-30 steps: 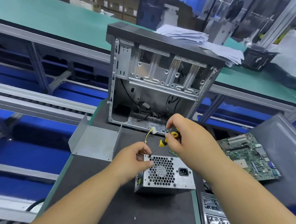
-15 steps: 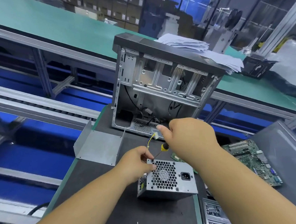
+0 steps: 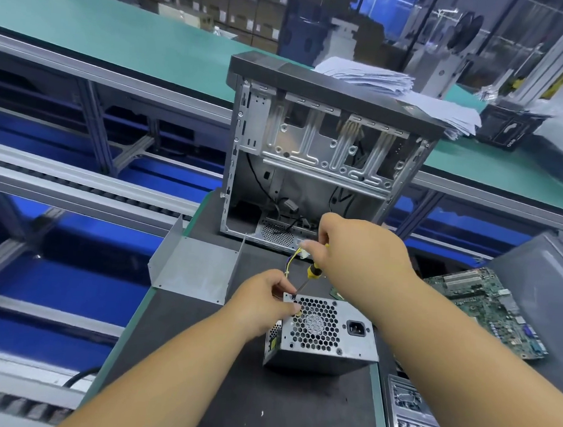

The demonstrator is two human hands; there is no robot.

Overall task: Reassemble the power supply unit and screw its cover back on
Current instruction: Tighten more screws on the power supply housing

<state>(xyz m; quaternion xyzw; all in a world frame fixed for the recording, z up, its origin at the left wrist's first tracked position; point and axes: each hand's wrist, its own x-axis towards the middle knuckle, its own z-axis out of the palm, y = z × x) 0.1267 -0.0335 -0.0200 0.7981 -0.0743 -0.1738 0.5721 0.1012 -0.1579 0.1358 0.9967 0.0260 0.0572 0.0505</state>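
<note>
Driving a corner screw at frame centre: right hand (image 3: 359, 250) fingers wrapped around the screwdriver (image 3: 306, 278), left hand (image 3: 262, 302) fingers pressed on the power supply unit (image 3: 323, 333); next calls for steady downward turning.

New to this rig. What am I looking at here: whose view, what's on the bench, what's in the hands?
No robot: one head-worn camera looks down at a person's bare hands. The right hand holds a yellow-handled screwdriver, its tip at the top-left corner of a grey power supply unit on the dark mat. The left hand steadies that corner. Behind stands an open computer case; left of the unit lies a bent sheet-metal cover; to the right, a green motherboard.
</note>
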